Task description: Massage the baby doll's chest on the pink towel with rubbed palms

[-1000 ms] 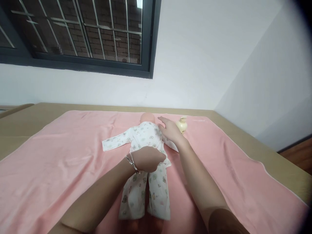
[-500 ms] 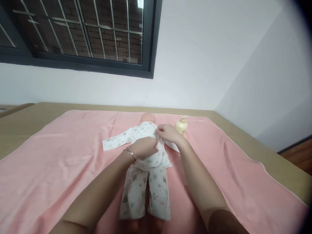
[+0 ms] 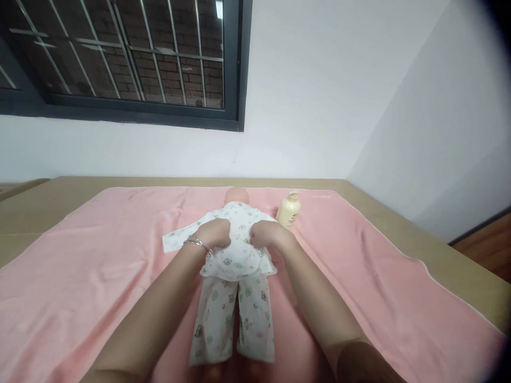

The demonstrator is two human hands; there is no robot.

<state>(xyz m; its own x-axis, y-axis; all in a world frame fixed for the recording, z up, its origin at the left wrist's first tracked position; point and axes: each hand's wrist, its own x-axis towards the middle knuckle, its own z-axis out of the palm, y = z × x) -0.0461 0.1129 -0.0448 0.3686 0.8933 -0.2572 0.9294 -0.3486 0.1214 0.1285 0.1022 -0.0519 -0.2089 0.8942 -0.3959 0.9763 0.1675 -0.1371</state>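
Note:
A doll with a bald head (image 3: 237, 196) lies stretched out on a pink cloth, head away from me. It wears a white patterned top (image 3: 235, 260) and matching trousers (image 3: 255, 319). My left hand (image 3: 215, 233), with silver bangles at the wrist, is closed in a fist against the left side of the top. On the opposite side my right hand (image 3: 266, 234) is likewise closed against it. The fingertips of both are turned under, so whether they pinch any fabric is hidden. The doll's left-hand sleeve (image 3: 173, 242) lies out sideways; the right one is mostly covered by my hand.
A pale yellow pump bottle (image 3: 289, 210) stands on the pink cloth (image 3: 99, 255) just beyond my right hand. The cloth lies with creases over a wooden tabletop (image 3: 399, 226). White walls (image 3: 303, 96) and a barred, dark-framed window (image 3: 241, 69) rise behind.
My left hand has moved left from the middle of the top to its side. The right hand has come down and slightly left from the shoulder area. The view has shifted slightly.

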